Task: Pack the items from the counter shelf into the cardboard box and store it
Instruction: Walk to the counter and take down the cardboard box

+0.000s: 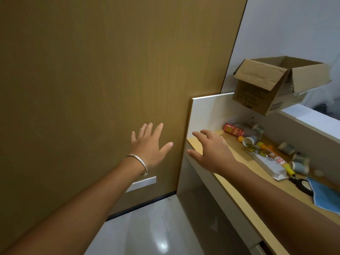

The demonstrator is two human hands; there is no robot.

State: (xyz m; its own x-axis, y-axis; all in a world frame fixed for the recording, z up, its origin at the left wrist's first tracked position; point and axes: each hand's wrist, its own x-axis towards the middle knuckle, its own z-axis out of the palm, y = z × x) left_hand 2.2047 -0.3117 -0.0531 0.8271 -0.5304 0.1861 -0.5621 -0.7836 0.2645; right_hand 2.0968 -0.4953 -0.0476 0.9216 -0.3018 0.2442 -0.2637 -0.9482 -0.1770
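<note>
An open cardboard box (272, 85) stands on the white counter top (312, 116), flaps up. Below it the wooden counter shelf (239, 181) holds a red can (233, 130), an orange ball (240, 138), several small grey cups (299, 166), yellow-lensed glasses (254, 147), a white carton (266, 165), a yellow bottle (283, 162), a black tool (301, 184) and a blue cloth (325, 196). My left hand (149, 144), a silver bangle on its wrist, is spread in front of the brown wall panel. My right hand (211, 150) hovers with fingers spread over the shelf's left end, holding nothing.
A tall brown wood panel (92, 89) fills the left. A white side wall (206, 111) closes the shelf's left end. Glossy light floor (147, 230) lies below, with a white socket plate (141, 184) low on the panel.
</note>
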